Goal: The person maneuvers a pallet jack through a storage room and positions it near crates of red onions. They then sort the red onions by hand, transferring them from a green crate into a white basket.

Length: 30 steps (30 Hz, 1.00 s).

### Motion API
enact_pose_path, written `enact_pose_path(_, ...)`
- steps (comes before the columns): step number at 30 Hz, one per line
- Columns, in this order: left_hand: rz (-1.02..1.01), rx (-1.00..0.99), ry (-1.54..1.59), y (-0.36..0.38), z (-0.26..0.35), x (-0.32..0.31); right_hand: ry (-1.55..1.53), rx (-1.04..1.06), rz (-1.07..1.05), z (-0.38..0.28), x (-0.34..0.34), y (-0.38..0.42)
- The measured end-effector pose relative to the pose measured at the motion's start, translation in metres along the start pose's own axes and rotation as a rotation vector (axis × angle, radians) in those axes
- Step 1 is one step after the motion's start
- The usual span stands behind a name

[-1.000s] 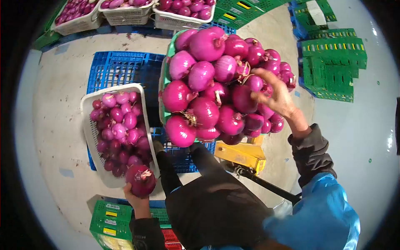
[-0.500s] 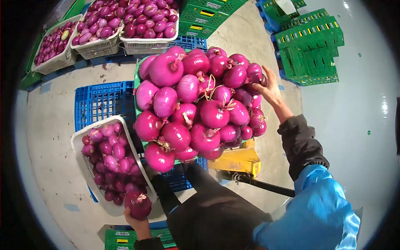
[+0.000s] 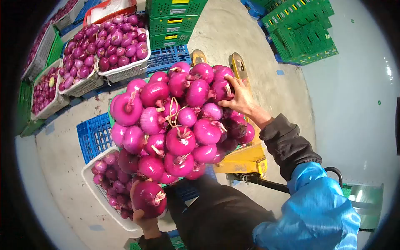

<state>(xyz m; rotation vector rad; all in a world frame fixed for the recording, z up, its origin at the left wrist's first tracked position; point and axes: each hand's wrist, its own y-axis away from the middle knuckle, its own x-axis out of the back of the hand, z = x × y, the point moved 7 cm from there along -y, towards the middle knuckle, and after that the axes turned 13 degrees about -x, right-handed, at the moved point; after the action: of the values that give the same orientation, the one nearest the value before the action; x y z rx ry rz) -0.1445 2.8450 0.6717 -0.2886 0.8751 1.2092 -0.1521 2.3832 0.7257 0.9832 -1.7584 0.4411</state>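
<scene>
Left hand (image 3: pixel 143 216) at 7 o'clock has its fingers wrapped around a round purple-red onion (image 3: pixel 149 198); keep that wrap snug. Right hand (image 3: pixel 241 98), fingers spread flat, steadies the heaped green crate of red onions (image 3: pixel 179 125) at 1 o'clock; press evenly so none roll

Two hands (image 3: pixel 239 98), one yellow pallet jack (image 3: pixel 243 156), four white baskets (image 3: pixel 125 73) of red onions (image 3: pixel 179 139).

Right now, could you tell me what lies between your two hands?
In the head view, the heaped pile of red onions fills the stretch between the left hand, holding one onion, and the right hand.
</scene>
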Motion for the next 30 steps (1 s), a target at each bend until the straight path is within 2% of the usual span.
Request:
enact_pose_path(2,-0.014,0.034,-0.020,-0.004,-0.010,-0.017,-0.036,0.038,0.009,0.006,0.004,0.000)
enact_pose_path(4,-0.050,0.069,-0.047,-0.008,-0.016,-0.035,0.027,0.075,0.184,-0.003,0.026,0.009)
enact_pose_path(5,-0.051,0.068,-0.060,-0.011,-0.018,-0.041,0.015,0.073,0.184,-0.009,0.032,0.012)
enact_pose_path(7,-0.028,0.144,-0.037,-0.012,-0.024,-0.049,-0.248,0.025,0.138,-0.026,0.045,0.025)
enact_pose_path(8,0.000,0.133,-0.046,-0.014,-0.027,-0.054,-0.288,0.085,0.065,-0.048,0.044,0.030)
enact_pose_path(11,-0.022,0.100,-0.143,-0.026,-0.033,-0.072,-0.298,0.258,-0.092,-0.110,0.007,0.034)
enact_pose_path(13,-0.054,0.079,-0.180,-0.034,-0.034,-0.078,-0.282,0.218,-0.209,-0.133,-0.029,0.031)
enact_pose_path(15,-0.084,0.059,-0.225,-0.042,-0.030,-0.088,-0.190,0.253,-0.149,-0.147,-0.059,0.030)
enact_pose_path(16,-0.029,0.014,-0.377,-0.047,-0.023,-0.096,-0.178,0.262,-0.077,-0.151,-0.064,0.029)
enact_pose_path(17,0.027,-0.033,-0.528,-0.054,-0.016,-0.100,-0.185,0.257,-0.077,-0.148,-0.069,0.029)
enact_pose_path(18,0.029,-0.031,-0.533,-0.061,-0.017,-0.104,-0.163,0.248,-0.100,-0.146,-0.072,0.027)
enact_pose_path(20,-0.099,-0.121,-0.937,-0.076,-0.011,-0.115,-0.188,0.309,-0.129,-0.141,-0.065,0.024)
enact_pose_path(21,-0.091,-0.122,-0.943,-0.082,-0.011,-0.114,-0.316,0.431,-0.038,-0.133,-0.056,0.018)
enact_pose_path(23,-0.192,-0.247,-1.096,-0.089,-0.009,-0.119,-0.332,0.337,0.003,-0.116,-0.011,0.012)
enact_pose_path(24,-0.182,-0.240,-1.128,-0.088,-0.006,-0.123,-0.351,0.362,0.227,-0.098,0.000,0.008)
enact_pose_path(25,-0.170,-0.242,-1.140,-0.087,-0.005,-0.124,-0.338,0.285,0.267,-0.075,0.001,0.001)
enact_pose_path(27,-0.121,-0.190,-1.043,-0.087,-0.007,-0.119,-0.414,0.178,0.206,-0.057,0.009,0.006)
enact_pose_path(29,-0.096,-0.174,-1.076,-0.088,-0.012,-0.110,-0.417,0.304,0.093,-0.070,0.001,0.021)
enact_pose_path(30,-0.185,-0.318,-1.269,-0.091,-0.010,-0.114,-0.381,0.351,0.066,-0.079,-0.005,0.026)
